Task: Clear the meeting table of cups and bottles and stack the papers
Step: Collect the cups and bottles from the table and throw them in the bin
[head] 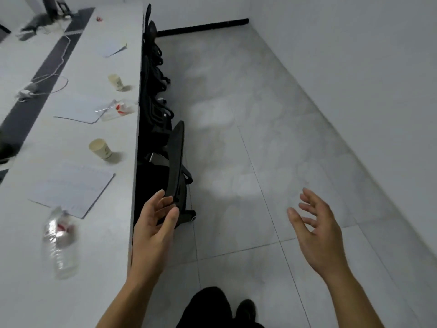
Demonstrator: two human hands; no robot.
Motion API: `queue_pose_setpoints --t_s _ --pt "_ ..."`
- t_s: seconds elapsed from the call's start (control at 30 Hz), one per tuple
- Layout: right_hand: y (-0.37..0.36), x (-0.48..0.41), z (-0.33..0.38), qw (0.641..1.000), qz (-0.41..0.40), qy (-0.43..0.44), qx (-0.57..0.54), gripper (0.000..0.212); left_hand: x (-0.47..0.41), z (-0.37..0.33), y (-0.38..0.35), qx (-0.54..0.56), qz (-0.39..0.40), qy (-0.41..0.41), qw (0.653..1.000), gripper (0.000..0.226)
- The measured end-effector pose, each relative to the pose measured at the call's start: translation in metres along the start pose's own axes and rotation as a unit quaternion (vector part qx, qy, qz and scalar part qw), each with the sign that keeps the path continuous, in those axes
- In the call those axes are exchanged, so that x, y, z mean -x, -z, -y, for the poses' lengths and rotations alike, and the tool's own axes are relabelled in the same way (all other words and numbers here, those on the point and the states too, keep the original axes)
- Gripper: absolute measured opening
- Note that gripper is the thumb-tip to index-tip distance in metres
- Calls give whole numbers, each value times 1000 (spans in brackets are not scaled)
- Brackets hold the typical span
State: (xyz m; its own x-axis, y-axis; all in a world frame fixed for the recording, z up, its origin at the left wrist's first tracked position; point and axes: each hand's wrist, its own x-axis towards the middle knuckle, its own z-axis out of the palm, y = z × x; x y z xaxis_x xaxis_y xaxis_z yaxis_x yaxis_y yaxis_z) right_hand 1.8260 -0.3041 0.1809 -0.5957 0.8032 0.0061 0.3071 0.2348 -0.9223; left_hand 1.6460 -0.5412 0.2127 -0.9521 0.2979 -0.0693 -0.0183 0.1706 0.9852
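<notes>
Bench (113, 245), long and white, left of view: blurred clear bottle (60, 245) nearest, its foot-or-side posture not discernible; beyond it a paper stack (73, 188), a paper cup (100, 149), a second red-labelled bottle (115, 110) overlapping a further sheet (78, 107), a far cup (115, 82) and a far sheet (111, 48). Black chairs (176, 162) line the bench's right edge above a grey tiled floor (260, 138). Left hand (153, 223) empty, fingers loosely spread before the nearest chair back, contact not discernible; right hand (316, 230) empty, fingers splayed over the floor.
</notes>
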Motion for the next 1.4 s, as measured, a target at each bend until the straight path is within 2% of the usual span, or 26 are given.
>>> queue_pose_setpoints --t_s 0.23,0.43,0.6,0.73,0.9,1.03,1.17,1.3,1.4 --pt "-34 -204 -3 995 93 18 15 48 -132 5 -90 44 -83 29 995 43" --pt "-63 -393 -12 994 107 -15 28 46 -303 6 -187 55 -111 61 990 42" --pt "-68 -515 32 995 101 16 19 48 -419 -42 -224 47 -104 21 993 42" --pt "-99 -622 51 994 107 31 -15 45 -519 -66 -248 19 -108 -24 994 44" --pt "-183 -749 34 983 182 27 -16 47 -627 -38 -271 18 -177 21 984 47" --pt "-260 -850 50 957 289 29 -10 49 -687 -35 -275 15 -265 83 961 46" --pt "-350 -935 112 913 397 91 -1 47 -727 -58 -254 9 -380 94 920 50" --pt "-438 -970 180 855 490 168 13 45 -746 -73 -229 29 -496 102 862 47" --pt "-501 -971 209 816 542 199 18 44 -759 -64 -208 37 -545 119 829 47"
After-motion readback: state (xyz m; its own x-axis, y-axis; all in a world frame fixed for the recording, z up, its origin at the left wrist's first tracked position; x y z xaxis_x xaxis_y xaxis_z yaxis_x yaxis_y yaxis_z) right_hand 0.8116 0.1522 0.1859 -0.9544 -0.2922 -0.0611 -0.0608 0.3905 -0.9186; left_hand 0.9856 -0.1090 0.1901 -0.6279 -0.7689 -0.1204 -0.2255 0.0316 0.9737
